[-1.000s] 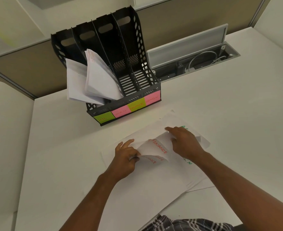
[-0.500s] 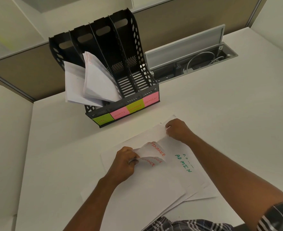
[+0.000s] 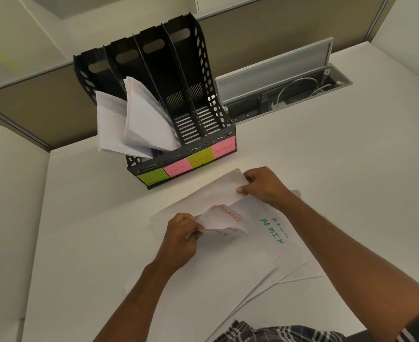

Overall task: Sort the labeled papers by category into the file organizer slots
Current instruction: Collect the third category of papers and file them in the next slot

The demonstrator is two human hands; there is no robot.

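A black file organizer (image 3: 203,70) stands at the back of the white desk, its slots tagged HR, SPORTS, FINANCE and ADMIN on green and pink notes. Papers (image 3: 142,124) lean out of the two left slots; the two right slots look bare. In front lies a loose stack of white sheets (image 3: 228,275). My left hand (image 3: 182,239) pinches the curled corners of sheets marked FINANCE (image 3: 224,217) in red. My right hand (image 3: 262,185) grips the far corner of the top sheet (image 3: 211,193). A sheet marked ADMIN (image 3: 272,230) in green shows underneath.
An open cable hatch (image 3: 285,90) with its raised lid and white cables sits in the desk behind the organizer, to the right. A brown partition (image 3: 43,107) runs along the desk's back edge. A second desk surface (image 3: 6,206) adjoins on the left.
My right hand slid from the middle of the stack up to the far corner of the top sheet and took hold of it, uncovering the ADMIN sheet. The left hand keeps its pinch.
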